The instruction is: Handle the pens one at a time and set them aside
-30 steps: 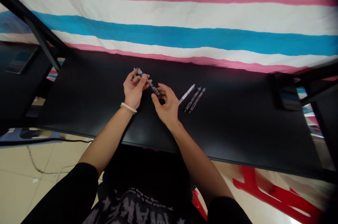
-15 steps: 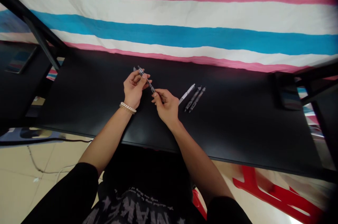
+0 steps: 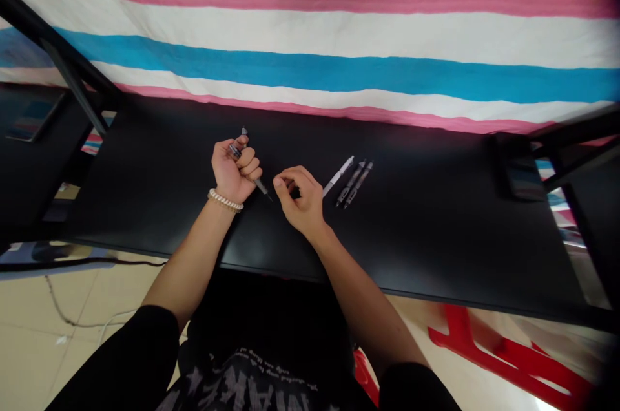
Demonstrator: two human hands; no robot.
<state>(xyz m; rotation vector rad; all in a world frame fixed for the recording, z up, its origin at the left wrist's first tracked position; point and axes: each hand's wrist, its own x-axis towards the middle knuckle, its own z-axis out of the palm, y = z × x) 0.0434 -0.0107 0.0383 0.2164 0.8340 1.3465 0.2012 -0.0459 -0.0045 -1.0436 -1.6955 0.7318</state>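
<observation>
My left hand (image 3: 236, 165) is closed in a fist around a dark pen (image 3: 261, 187). The pen slants down to the right, its thin end sticking out below my fingers. Just beyond that fist, the end of another dark pen (image 3: 245, 132) shows; the rest is hidden by the hand. My right hand (image 3: 301, 199) is a short way right of the pen's thin end, apart from it. Its thumb and forefinger are pinched together, and what they hold, if anything, I cannot make out. Beside it lies a white pen (image 3: 338, 177), partly covered by the hand.
Two dark pens (image 3: 350, 184) lie side by side right of the white one on the black table (image 3: 436, 223). A dark phone-like slab (image 3: 520, 168) is at the right end. A striped cloth (image 3: 310, 68) hangs along the back. Red plastic stools (image 3: 504, 359) stand below.
My right hand has come off the pen's lower end. My left hand has moved slightly left and down, its fingers now wrapped around the pen.
</observation>
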